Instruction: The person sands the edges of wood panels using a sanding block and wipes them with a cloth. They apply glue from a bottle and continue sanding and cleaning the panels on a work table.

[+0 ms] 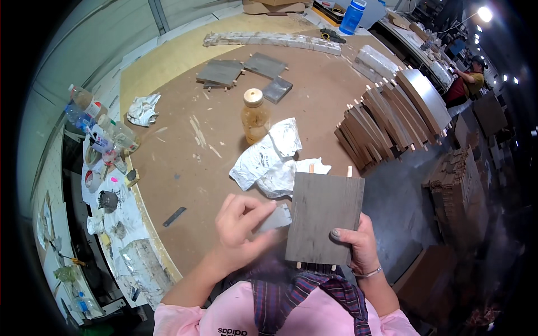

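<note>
My right hand (361,246) grips a grey wood-grain panel (324,218) by its right edge, thumb across its face. Wooden dowels stick out of the panel's top and bottom edges. Just left of the panel, my left hand (242,228) is closed with thumb and fingers on a light grey flat piece (273,220); whether it is sandpaper or a scraper I cannot tell. Crumpled white cloths or papers (269,162) lie beyond the hands, partly behind the panel. A capped bottle of amber liquid (255,120) stands against them.
Similar panels (221,71) lie at the table's far side, beside a small grey block (277,89). A long row of doweled panels (386,120) stands along the right edge. Several bottles (106,126) crowd the left edge; a dark strip (174,217) lies nearer. Another person (468,78) is far right.
</note>
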The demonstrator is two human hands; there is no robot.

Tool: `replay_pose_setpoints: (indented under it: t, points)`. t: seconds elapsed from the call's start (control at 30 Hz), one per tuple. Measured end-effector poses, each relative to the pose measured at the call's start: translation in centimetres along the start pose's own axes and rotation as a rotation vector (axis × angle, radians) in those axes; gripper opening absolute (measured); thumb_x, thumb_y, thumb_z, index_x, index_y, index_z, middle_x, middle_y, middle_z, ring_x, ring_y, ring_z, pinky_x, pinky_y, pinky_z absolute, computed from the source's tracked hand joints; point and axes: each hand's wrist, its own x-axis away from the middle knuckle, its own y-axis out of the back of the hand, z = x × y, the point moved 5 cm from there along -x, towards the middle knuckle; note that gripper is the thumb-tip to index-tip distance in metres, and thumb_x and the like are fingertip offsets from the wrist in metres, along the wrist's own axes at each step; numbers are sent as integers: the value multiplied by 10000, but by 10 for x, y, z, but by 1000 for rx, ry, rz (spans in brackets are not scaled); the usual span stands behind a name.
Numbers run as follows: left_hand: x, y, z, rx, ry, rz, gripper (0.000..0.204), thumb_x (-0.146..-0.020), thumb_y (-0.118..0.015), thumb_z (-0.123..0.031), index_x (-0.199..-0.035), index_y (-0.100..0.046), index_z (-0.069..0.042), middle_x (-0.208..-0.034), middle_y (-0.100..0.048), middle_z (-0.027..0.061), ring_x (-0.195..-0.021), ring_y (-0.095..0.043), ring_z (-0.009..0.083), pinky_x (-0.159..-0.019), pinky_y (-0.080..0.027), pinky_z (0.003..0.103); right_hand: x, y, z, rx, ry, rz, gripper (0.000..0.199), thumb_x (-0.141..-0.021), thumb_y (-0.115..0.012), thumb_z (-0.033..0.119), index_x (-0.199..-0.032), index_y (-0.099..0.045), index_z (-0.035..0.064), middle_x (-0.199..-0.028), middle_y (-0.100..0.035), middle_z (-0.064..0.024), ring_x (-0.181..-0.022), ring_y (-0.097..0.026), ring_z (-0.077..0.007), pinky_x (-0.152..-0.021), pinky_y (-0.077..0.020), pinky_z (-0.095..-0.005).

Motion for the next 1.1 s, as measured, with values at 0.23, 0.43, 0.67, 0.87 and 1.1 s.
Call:
replay_pose_setpoints:
  t: [0.23, 0.43, 0.67, 0.87, 1.1]
  points:
    - [-2, -4, -8, -86, -154, -11, 504, -586, -761, -60, -1088, -709, -69, -879, -580, 72, -753, -517, 229, -622, -425, 331, -5, 1, -1, 4, 7, 0, 502, -745, -712, 41, -1208, -549, -69, -1101, -653, -124, -954, -647, -184, -878, -516, -308]
    - [-19, -4, 3, -98, -171, -55, 501, -591, -758, -46, -1089, -709, -68, -875, -578, 72, -738, -514, 226, -612, -429, 325, -10, -5, -2, 30, -2, -5, 491, -746, -697, 35, -1203, -550, -67, -1096, -652, -126, -948, -647, -182, -874, -518, -310]
    - [-10, -6, 3, -81, -140, -27, 497, -590, -755, -42, -1084, -708, -60, -862, -576, 72, -738, -512, 224, -600, -422, 323, -16, -5, 2, 56, -2, -4, 488, -738, -695, 51, -1189, -554, -70, -1085, -654, -127, -942, -647, -183, -865, -522, -312]
    - [-22, -5, 7, -97, -124, -44, 474, -586, -755, -41, -1058, -712, -52, -852, -571, 77, -730, -511, 229, -603, -425, 322, -16, -9, 5, 89, 9, -11, 490, -735, -697, 62, -1183, -557, -77, -1076, -655, -120, -927, -646, -174, -852, -522, -301]
    - [-23, -7, 7, -75, -81, -57, 462, -589, -758, -48, -1049, -711, -46, -840, -568, 78, -740, -528, 228, -613, -426, 327, -15, -5, 3, 87, 3, -12, 493, -740, -693, 57, -1194, -555, -77, -1076, -656, -115, -926, -643, -168, -848, -520, -299]
